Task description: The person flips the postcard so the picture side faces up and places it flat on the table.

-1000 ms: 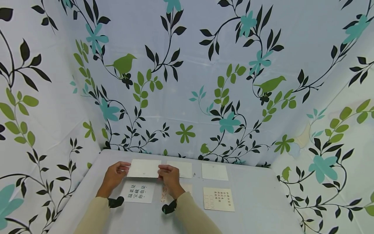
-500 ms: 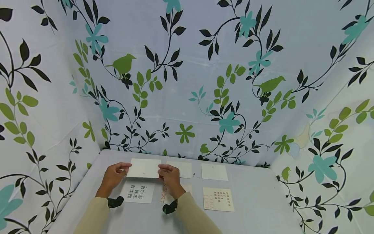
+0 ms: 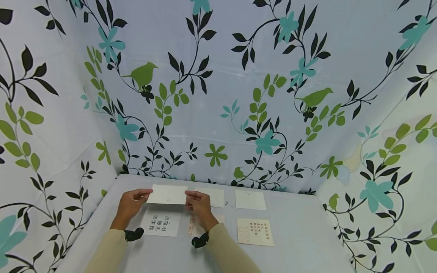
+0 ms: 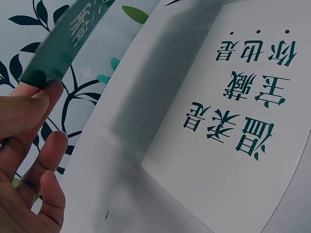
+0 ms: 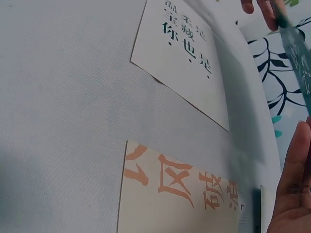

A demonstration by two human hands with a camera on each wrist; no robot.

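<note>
My left hand pinches the left edge of a card, and my right hand holds its right edge. The card is raised above the table and tilted, its plain off-white side showing in the head view. Its other face, dark green with white lettering, shows in the left wrist view. Just below, on the table, lies a white card with green characters. A cream card with orange characters lies beside that one, partly covered by my right hand and wrist in the head view.
More cards lie on the white table: a blank one behind my right hand, another blank one to its right, and a cream card with brown writing nearer the front. A leaf-patterned curtain stands behind the table.
The held card has risen slightly and its lower edge sits a little higher in the head view. Both hands keep their hold; the cards on the table stay put.
</note>
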